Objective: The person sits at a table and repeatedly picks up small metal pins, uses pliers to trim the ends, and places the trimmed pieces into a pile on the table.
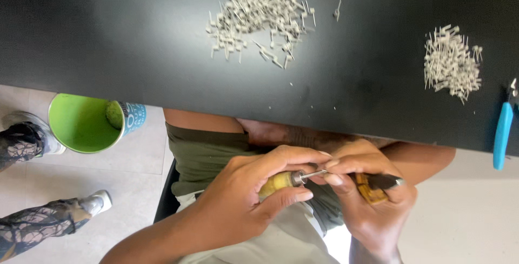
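My left hand (246,202) is closed around a yellow-handled tool (277,183) whose thin metal shaft (313,175) points right. My right hand (373,204) meets it, with fingertips pinched at the shaft's end. That hand also holds an amber and black object (378,184), partly hidden by the fingers. Both hands are over my lap, just below the near edge of the black table (135,42). What sits at the shaft's tip is hidden by the fingers.
Two heaps of small pale grey pins lie on the table, one at the middle (257,18) and one at the right (451,64). A blue-handled tool (503,134) hangs over the right edge. A green bucket (86,123) and another person's legs (32,188) are on the floor, left.
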